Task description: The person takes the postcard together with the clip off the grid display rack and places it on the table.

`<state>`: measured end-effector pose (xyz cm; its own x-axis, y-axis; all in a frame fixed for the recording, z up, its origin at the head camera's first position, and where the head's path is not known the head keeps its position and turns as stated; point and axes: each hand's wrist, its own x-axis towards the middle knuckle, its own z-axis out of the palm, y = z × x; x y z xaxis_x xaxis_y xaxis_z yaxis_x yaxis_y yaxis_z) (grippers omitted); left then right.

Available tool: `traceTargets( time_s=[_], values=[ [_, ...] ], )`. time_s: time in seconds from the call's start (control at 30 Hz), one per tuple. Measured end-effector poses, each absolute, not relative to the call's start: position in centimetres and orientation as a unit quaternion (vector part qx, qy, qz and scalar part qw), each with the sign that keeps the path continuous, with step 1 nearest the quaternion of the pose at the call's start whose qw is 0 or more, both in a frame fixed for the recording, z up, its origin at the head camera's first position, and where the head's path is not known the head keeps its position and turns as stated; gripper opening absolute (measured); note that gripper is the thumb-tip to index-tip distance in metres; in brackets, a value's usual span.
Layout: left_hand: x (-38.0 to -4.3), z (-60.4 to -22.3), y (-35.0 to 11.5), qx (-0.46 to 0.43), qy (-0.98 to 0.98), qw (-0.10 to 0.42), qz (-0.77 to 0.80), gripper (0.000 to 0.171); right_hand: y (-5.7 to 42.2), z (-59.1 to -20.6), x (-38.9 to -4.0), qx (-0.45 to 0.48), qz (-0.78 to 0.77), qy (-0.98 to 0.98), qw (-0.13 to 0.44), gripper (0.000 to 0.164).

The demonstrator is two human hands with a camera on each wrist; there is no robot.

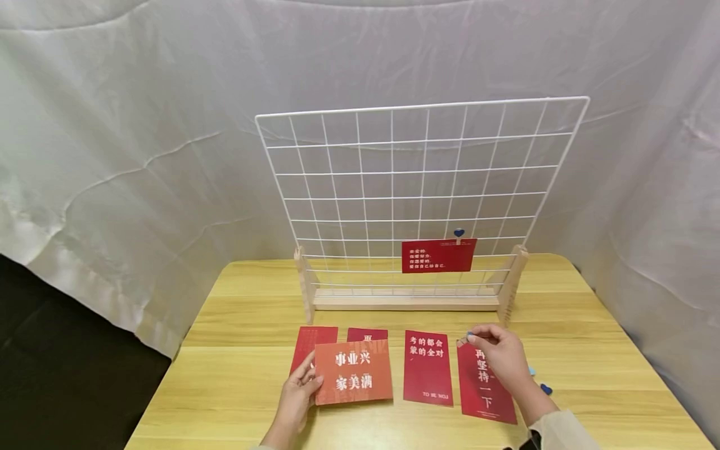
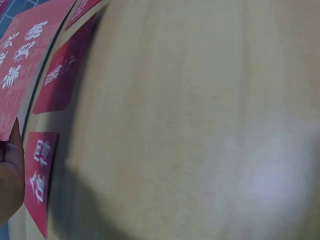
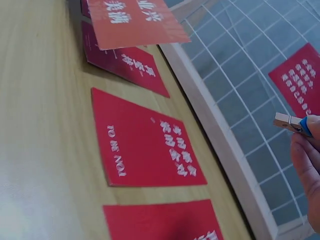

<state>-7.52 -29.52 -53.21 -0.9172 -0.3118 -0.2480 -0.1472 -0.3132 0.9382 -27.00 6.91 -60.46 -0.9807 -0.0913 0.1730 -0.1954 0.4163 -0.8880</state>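
My left hand (image 1: 296, 395) grips the left edge of an orange-red card (image 1: 354, 373) with white characters, raised over other cards. Between thumb and fingers of my right hand (image 1: 499, 357) is a small wooden clothespin (image 3: 288, 122) with a blue end, above the rightmost red card (image 1: 487, 390) on the table. A white wire grid (image 1: 392, 169) stands upright in a wooden base (image 1: 405, 302). On its lower right part hangs a red card (image 1: 435, 261), fixed by a clothespin with a blue heart (image 1: 459, 233).
Red cards lie on the wooden table (image 1: 247, 350): one at the left (image 1: 315, 337), one partly hidden behind the raised card (image 1: 367, 334), and one in the middle (image 1: 427, 369). Small blue heart pieces (image 1: 545, 389) lie beside my right wrist. Pale cloth (image 1: 169, 125) hangs behind the grid.
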Motion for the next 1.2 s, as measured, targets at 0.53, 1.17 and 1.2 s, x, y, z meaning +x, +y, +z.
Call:
traceTargets(
  time_s=[0.53,1.17,1.2],
  values=[
    [-4.2,-54.9,-29.9,0.173,-0.555,0.010,-0.813,0.063,12.1,-58.6,-21.6,0.024,0.585,-0.810,-0.012,0.030],
    [-2.1,-55.6,-30.3,0.156,-0.562,-0.045,-0.811,0.072,15.6,-53.9,-15.6,-0.134,0.673,-0.706,-0.178,0.029],
    [-2.0,-55.6,-30.3,0.155,-0.565,-0.045,-0.809,0.072,15.8,-54.0,-15.4,-0.142,0.673,-0.703,-0.181,0.033]
  ],
)
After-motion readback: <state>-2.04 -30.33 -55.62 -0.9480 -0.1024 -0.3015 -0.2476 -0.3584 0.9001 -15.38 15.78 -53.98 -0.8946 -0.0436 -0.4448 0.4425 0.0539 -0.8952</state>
